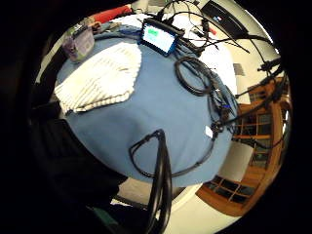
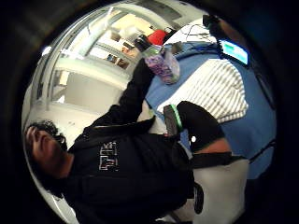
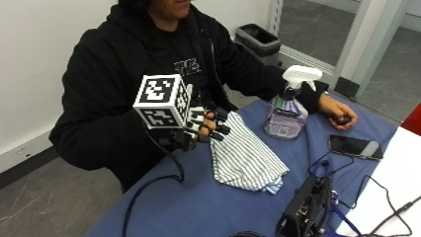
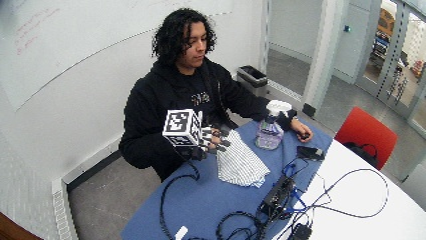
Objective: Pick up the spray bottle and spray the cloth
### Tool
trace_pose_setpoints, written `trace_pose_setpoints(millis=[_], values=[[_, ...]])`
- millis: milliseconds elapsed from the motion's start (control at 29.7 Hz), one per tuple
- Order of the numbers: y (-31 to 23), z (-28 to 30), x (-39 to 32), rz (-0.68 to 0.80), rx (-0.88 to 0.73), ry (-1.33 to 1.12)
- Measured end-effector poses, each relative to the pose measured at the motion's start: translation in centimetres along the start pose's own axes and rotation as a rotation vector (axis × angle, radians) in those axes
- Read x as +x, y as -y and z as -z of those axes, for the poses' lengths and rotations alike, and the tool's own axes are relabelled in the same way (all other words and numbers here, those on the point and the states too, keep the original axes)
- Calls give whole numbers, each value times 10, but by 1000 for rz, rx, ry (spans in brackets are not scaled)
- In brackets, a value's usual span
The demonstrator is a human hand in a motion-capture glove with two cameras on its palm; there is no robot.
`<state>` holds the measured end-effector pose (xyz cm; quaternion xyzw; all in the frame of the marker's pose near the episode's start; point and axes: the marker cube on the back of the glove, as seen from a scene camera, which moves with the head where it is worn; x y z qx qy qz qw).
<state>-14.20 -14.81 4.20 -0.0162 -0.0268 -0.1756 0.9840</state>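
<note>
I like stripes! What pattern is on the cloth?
The cloth has thin grey and white stripes, clearest in the outside view.

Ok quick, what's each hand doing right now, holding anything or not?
Gloved right hand: raised near the striped cloth, fingers loosely curled, holding nothing.
Bare left hand: resting on the table beyond the spray bottle; whether it holds anything cannot be told.
</note>
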Motion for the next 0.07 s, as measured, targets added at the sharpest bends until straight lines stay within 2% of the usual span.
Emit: trace_pose_setpoints(millis=[67], values=[[-1,0,3,-7,-7,-22]])
